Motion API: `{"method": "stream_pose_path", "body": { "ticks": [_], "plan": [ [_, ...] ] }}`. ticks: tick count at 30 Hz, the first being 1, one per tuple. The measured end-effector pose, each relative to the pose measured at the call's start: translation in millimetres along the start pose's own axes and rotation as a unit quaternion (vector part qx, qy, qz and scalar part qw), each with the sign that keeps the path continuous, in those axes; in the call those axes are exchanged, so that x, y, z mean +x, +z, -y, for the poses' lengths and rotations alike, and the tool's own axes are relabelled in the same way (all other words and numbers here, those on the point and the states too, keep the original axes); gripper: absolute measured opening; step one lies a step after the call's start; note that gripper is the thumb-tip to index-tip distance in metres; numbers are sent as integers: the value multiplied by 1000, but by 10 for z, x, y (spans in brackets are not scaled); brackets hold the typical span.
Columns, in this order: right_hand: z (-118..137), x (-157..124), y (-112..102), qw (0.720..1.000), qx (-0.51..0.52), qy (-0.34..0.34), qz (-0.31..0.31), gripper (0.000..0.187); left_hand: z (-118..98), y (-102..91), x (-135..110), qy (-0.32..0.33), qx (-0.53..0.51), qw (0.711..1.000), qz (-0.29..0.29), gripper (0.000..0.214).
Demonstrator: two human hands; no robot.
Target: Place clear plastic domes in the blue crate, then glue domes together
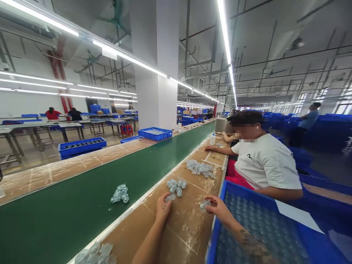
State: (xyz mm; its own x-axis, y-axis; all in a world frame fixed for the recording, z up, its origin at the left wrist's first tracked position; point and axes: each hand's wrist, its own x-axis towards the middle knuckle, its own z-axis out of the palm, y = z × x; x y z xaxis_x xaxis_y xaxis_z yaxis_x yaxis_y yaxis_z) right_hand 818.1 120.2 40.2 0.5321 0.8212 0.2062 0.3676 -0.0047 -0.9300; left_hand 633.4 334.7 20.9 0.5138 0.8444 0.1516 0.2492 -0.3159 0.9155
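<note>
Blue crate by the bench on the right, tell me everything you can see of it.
This open-topped blue plastic crate has a raised rim and sits beside the cardboard-covered bench. It is filled with rows of clear round pieces, their exact shape hard to tell. A white sheet of paper lies along its far side, and the person's right forearm passes over its near corner.

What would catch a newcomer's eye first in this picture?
The long green conveyor belt runs diagonally across the left of the view, beside a brown cardboard-topped bench scattered with small clear plastic pieces. At lower right, a blue plastic crate is packed with similar pieces. A co-worker in a white T-shirt sits beside the bench, while the person's bare left hand and right hand reach among the pieces.
</note>
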Motion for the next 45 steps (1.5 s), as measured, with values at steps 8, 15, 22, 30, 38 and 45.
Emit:
{"method": "stream_pose_path", "body": {
  "ticks": [8,15,22,30,38,45],
  "plan": [
    [115,-2206,-866,994,103,22,4,67,-990,286,-826,115,-138,946,271,47],
    [265,-2735,-684,998,4,59,-21,62,-1264,427,-1747,192,13,851,489,35],
    [444,-2548,-252,942,-316,51,101,40,-959,421,-2015,324,343,720,509,31],
    [347,-2261,211,868,-467,-23,168,40,-893,486,-2072,401,468,636,465,27],
    [188,-2148,305,828,-525,-68,183,43,-858,666,-2100,396,507,630,435,26],
    [122,-2125,284,819,-541,-73,176,47,-833,754,-2125,390,502,647,422,24]
  ]
}}
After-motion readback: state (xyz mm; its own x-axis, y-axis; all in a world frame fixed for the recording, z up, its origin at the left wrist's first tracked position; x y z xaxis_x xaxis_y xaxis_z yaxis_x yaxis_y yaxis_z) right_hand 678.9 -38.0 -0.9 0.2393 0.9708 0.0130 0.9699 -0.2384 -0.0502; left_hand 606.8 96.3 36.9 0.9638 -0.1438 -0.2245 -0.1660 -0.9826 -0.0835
